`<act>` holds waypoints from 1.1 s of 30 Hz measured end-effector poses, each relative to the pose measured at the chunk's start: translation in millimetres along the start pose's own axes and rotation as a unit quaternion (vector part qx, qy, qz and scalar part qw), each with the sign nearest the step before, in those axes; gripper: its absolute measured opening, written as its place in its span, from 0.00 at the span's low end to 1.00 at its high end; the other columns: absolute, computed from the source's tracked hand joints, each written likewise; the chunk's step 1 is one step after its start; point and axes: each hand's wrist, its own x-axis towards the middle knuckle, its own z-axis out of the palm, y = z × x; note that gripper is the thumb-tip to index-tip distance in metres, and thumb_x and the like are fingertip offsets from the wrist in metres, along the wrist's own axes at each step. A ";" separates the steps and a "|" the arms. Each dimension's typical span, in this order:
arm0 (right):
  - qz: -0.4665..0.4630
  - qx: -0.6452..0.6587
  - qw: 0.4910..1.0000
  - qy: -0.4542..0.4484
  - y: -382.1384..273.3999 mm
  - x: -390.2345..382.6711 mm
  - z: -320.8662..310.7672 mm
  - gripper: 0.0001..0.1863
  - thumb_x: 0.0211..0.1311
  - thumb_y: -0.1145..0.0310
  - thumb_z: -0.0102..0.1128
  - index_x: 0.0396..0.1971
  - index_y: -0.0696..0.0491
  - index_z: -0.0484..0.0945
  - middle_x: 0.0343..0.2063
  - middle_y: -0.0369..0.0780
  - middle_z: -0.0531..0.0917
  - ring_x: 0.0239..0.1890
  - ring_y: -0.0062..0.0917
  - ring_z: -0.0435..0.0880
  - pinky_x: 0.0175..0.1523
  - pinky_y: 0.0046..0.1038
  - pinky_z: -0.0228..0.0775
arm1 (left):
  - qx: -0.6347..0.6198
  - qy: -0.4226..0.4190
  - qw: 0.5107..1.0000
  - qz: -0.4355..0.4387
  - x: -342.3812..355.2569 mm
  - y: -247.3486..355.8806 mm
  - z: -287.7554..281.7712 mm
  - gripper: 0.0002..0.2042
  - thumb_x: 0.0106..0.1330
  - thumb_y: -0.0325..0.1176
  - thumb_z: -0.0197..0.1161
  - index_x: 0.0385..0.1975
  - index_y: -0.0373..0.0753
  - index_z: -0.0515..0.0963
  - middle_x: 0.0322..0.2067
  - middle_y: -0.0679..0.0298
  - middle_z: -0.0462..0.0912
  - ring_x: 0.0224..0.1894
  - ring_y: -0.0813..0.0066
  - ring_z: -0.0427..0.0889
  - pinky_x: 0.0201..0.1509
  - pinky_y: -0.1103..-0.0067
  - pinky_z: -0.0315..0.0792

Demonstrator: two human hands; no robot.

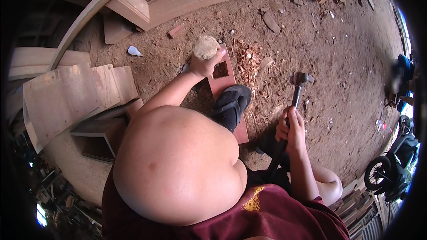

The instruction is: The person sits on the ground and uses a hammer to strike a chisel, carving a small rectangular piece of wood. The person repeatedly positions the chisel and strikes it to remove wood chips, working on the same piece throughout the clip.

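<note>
A tool with a frayed, pale round end (pixel 206 47) is gripped upright in the left hand (pixel 204 67), beside the rectangular hole of a reddish board (pixel 222 86). The board is laid on the dirt ground (pixel 347 58) and is pressed under a sandalled foot (pixel 232 102). A hammer (pixel 296 95) is grasped by its handle in the right hand (pixel 291 129), its head held well apart from the board. Wood shavings (pixel 249 60) are scattered alongside.

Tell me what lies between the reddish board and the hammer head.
In the head view, reddish wood shavings lie scattered on the dirt floor between the reddish board and the hammer head.
</note>
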 end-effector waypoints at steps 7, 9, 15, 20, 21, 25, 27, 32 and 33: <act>-0.011 -0.008 1.000 -0.009 0.4 -2.2 -3.4 0.19 0.74 0.49 0.40 0.33 0.50 0.65 0.11 0.28 0.59 0.08 0.13 0.56 0.13 0.21 0.56 | -0.196 -0.084 0.975 -0.068 -7.9 -6.8 -1.1 0.08 0.63 0.29 0.56 0.22 0.38 0.68 0.13 0.69 0.67 0.15 0.83 0.63 0.20 0.81 0.58; -0.004 -0.009 1.000 -0.002 -0.6 -2.3 -3.2 0.19 0.73 0.49 0.40 0.33 0.50 0.65 0.11 0.28 0.59 0.08 0.13 0.56 0.13 0.21 0.56 | -0.146 -0.103 0.982 -0.057 -11.2 -8.1 -1.4 0.08 0.66 0.28 0.51 0.24 0.38 0.65 0.13 0.70 0.63 0.16 0.83 0.59 0.22 0.81 0.57; -0.008 -0.018 1.000 -0.006 -4.6 -3.8 -0.8 0.19 0.73 0.49 0.40 0.33 0.50 0.65 0.11 0.28 0.59 0.08 0.12 0.56 0.14 0.20 0.56 | -0.020 -0.082 0.996 -0.006 -16.2 -3.9 0.5 0.08 0.64 0.31 0.54 0.24 0.38 0.68 0.14 0.69 0.66 0.17 0.81 0.64 0.23 0.80 0.61; -0.008 -0.020 0.999 -0.024 -8.7 -6.4 0.9 0.19 0.71 0.49 0.47 0.33 0.50 0.65 0.13 0.27 0.60 0.10 0.12 0.59 0.14 0.20 0.60 | 0.202 -0.072 0.960 0.182 -16.5 6.4 3.4 0.10 0.60 0.35 0.57 0.21 0.38 0.71 0.16 0.67 0.72 0.19 0.79 0.70 0.26 0.78 0.65; -0.010 -0.021 0.999 -0.027 -9.2 -7.0 1.6 0.19 0.71 0.49 0.48 0.32 0.50 0.65 0.13 0.27 0.60 0.10 0.12 0.59 0.14 0.20 0.60 | 0.222 -0.066 0.951 0.205 -16.5 7.9 3.6 0.10 0.60 0.36 0.57 0.20 0.38 0.71 0.16 0.67 0.73 0.19 0.79 0.70 0.26 0.78 0.66; -0.022 -0.017 0.999 -0.045 -10.2 -8.9 4.5 0.19 0.70 0.49 0.48 0.32 0.50 0.65 0.13 0.28 0.61 0.11 0.12 0.59 0.15 0.19 0.60 | 0.102 -0.068 0.992 0.019 -18.8 10.7 2.4 0.10 0.60 0.35 0.57 0.20 0.38 0.71 0.14 0.68 0.71 0.18 0.79 0.69 0.25 0.78 0.64; -0.023 -0.023 0.999 -0.044 -10.5 -10.1 5.6 0.19 0.70 0.49 0.49 0.32 0.51 0.65 0.13 0.28 0.61 0.11 0.12 0.59 0.15 0.19 0.60 | 0.073 -0.065 0.995 -0.001 -20.4 10.3 2.0 0.10 0.59 0.35 0.57 0.20 0.37 0.71 0.14 0.68 0.71 0.18 0.80 0.69 0.25 0.79 0.64; -0.027 -0.029 0.998 -0.053 -11.4 -12.6 6.4 0.19 0.70 0.49 0.49 0.32 0.51 0.65 0.14 0.27 0.61 0.11 0.11 0.59 0.15 0.18 0.60 | 0.137 -0.068 0.987 0.056 -21.4 8.7 3.9 0.10 0.59 0.35 0.57 0.21 0.37 0.71 0.14 0.67 0.72 0.18 0.80 0.69 0.24 0.79 0.64; -0.027 -0.031 0.998 -0.054 -11.8 -12.9 6.4 0.19 0.70 0.49 0.49 0.32 0.51 0.65 0.14 0.27 0.61 0.11 0.11 0.58 0.15 0.18 0.60 | 0.140 -0.069 0.985 0.076 -21.0 8.5 4.3 0.10 0.59 0.35 0.57 0.21 0.37 0.71 0.14 0.67 0.72 0.18 0.80 0.69 0.24 0.79 0.64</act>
